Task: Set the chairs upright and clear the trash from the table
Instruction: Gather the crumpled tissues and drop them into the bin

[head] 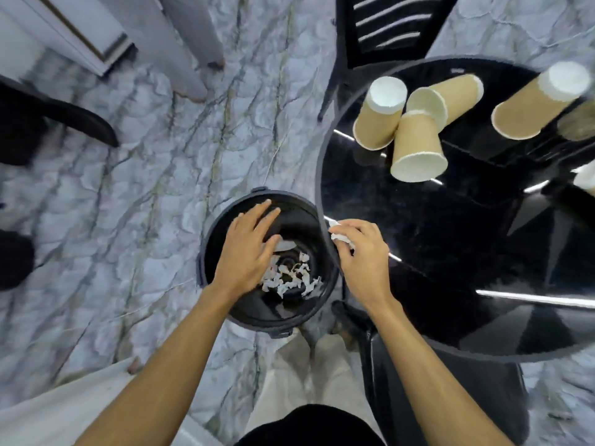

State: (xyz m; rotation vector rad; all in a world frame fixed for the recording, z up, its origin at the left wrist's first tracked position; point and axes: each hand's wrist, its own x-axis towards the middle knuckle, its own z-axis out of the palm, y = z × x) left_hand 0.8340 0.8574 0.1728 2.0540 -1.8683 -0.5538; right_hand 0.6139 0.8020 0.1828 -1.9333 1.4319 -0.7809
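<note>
Carry crumpled paper (340, 237) gripped in right hand (362, 257) past the bin (206, 243) rim, then drop beside the slack, empty left hand (248, 252).

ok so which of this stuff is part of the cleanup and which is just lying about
Part of the job:
- crumpled paper, gripped by the right hand
- paper cups on the table
- bin with paper scraps, left hand above it
- chair, standing upright

Just there:
- white door frame
- grey fabric
- marble floor
</note>
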